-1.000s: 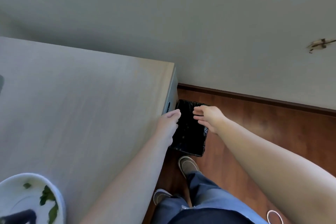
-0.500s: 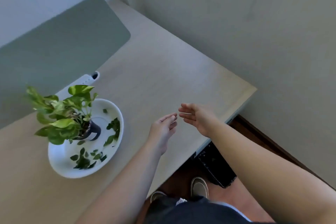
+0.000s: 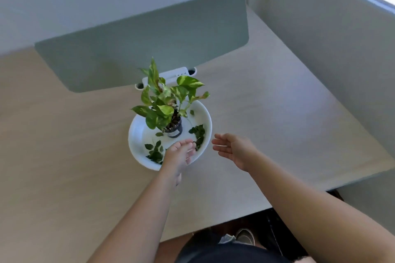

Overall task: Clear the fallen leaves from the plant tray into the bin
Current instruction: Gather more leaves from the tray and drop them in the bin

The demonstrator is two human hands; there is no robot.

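Observation:
A round white plant tray point(image 3: 136, 132) sits mid-desk with a small potted plant point(image 3: 168, 109) standing in it. Several dark fallen leaves point(image 3: 197, 132) lie on the tray's right side and more leaves point(image 3: 154, 151) near its front. My left hand point(image 3: 179, 156) hovers over the tray's front right rim, fingers apart and empty. Just right of the tray, my right hand point(image 3: 232, 148) is above the desk, open, palm turned left, holding nothing. The black bin point(image 3: 272, 232) shows only as a dark edge under the desk's near right corner.
The light wooden desk point(image 3: 277, 113) spreads all around the tray. A grey-green divider panel point(image 3: 139, 40) stands along the back, with a white power strip point(image 3: 171, 76) at its foot. A wall and window are at right. My shoe point(image 3: 245, 236) is below the desk edge.
My view swung from the bin on the floor up to the desk. Both hands left the bin and travelled left to the tray, the left one now over its rim.

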